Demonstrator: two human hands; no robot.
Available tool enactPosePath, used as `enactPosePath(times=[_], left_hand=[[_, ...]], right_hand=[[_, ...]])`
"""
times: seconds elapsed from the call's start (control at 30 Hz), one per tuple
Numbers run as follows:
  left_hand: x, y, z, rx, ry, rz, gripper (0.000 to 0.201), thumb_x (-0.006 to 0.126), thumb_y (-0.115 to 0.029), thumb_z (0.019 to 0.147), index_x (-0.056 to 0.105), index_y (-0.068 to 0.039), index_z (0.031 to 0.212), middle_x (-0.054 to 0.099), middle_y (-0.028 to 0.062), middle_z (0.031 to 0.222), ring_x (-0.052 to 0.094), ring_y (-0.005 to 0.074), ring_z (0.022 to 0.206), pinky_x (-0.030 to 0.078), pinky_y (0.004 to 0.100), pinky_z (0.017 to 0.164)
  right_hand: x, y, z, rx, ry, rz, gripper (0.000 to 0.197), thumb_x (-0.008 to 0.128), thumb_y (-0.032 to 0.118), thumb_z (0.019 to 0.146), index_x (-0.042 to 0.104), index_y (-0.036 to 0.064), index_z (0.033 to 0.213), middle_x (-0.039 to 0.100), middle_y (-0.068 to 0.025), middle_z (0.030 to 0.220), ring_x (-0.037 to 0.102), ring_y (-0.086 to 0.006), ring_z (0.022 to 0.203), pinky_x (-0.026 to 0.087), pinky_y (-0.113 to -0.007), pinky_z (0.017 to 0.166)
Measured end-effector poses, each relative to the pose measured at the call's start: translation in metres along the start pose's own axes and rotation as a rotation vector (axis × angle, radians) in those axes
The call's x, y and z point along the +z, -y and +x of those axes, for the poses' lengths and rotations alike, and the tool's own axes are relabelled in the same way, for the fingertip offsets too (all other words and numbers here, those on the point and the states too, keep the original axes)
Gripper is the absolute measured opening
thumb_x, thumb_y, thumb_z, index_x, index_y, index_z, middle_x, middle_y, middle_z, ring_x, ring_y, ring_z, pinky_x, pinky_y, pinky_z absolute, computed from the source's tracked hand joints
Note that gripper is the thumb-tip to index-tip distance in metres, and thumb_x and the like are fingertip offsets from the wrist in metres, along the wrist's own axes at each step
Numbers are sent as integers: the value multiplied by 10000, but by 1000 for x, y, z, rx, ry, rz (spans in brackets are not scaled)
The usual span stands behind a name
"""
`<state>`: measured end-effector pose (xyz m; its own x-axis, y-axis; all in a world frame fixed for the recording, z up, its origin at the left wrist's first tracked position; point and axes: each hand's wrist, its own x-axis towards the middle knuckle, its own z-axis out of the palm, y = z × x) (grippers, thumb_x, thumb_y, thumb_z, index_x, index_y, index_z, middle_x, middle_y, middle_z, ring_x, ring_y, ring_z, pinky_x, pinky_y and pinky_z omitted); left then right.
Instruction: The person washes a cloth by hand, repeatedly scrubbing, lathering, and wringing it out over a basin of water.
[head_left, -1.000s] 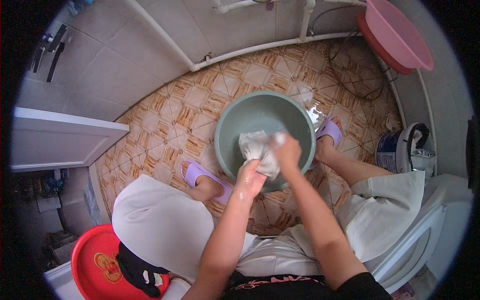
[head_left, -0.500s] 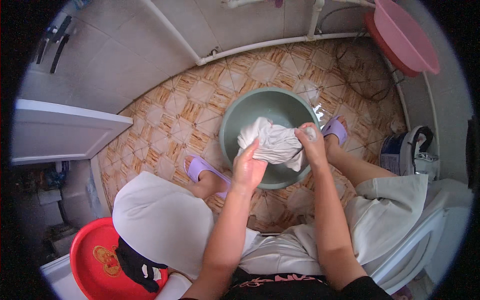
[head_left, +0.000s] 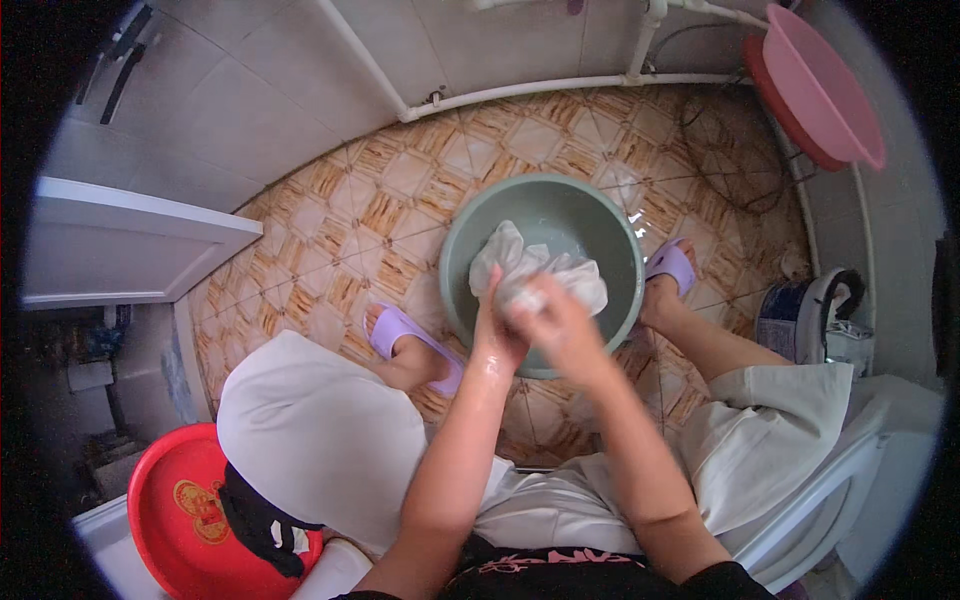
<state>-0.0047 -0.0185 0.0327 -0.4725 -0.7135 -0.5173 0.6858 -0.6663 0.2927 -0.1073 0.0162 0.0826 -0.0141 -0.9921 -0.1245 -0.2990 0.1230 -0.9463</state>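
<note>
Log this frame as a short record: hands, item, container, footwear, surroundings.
left grip: holding white cloth
right grip: over the cloth, motion-blurred; closure unclear
item: the cloth, bunched, over the green basin; exact height unclear
container: the green basin, round, on tiled floor
footwear: purple slippers, one on each side of the green basin
lower left: red basin with black fabric
upper right: pink basin by the wall

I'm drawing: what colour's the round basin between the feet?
Greyish green: the round plastic basin, best in head view.
</note>
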Motion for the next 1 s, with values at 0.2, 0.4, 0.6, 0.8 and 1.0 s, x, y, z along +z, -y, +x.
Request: enactPosePath(times=[0.2, 0.4, 0.6, 0.8, 1.0], left_hand=[[-21, 52, 6, 18, -132, -79, 390, 413, -143, 886, 393, -39, 1261, 453, 100, 1275, 465, 208, 1144, 358, 376, 993], [-57, 38, 15, 113, 65, -25, 394, 423, -145, 891, 382, -32, 1265, 450, 101, 1268, 473, 211, 1134, 372, 365, 981], [-38, 49, 11, -15, -97, -37, 412, 563, -28, 803, 455, 2, 1200, 529, 96, 1179, 510, 218, 1086, 379, 354, 956], [-36, 47, 0, 105, 345, -330, 374, 461, -133, 884, 422, -42, 1244, 479, 96, 1252, 463, 249, 1149, 336, 395, 1000], [-10, 34, -5, -14, -105, -25, 461, 455, -327, 903, 409, -30, 1252, 465, 111, 1261, 421, 249, 1184, 301, 408, 1007]], right_hand=[[2, -70, 23, 138, -398, -274, 289, 584, 269, 760, 519, 53, 941, 611, -190, 754, 596, -369, 703, 462, -450, 628], [34, -14, -13, 14, -276, -384, 263, 609, 336, 749, 534, 103, 845, 594, -197, 712, 589, -387, 667, 450, -447, 587], [-8, -83, 28, 404, -452, -572, 263, 556, 364, 790, 570, 105, 828, 617, -162, 764, 611, -359, 694, 475, -455, 605], [39, -34, -11, -11, -287, -472, 194, 542, 281, 802, 552, 112, 896, 616, -175, 797, 605, -368, 768, 475, -472, 662], [-27, -73, 23, 487, -382, -472, 300, 538, 341, 828, 570, 65, 941, 629, -178, 824, 607, -330, 834, 435, -404, 788]])
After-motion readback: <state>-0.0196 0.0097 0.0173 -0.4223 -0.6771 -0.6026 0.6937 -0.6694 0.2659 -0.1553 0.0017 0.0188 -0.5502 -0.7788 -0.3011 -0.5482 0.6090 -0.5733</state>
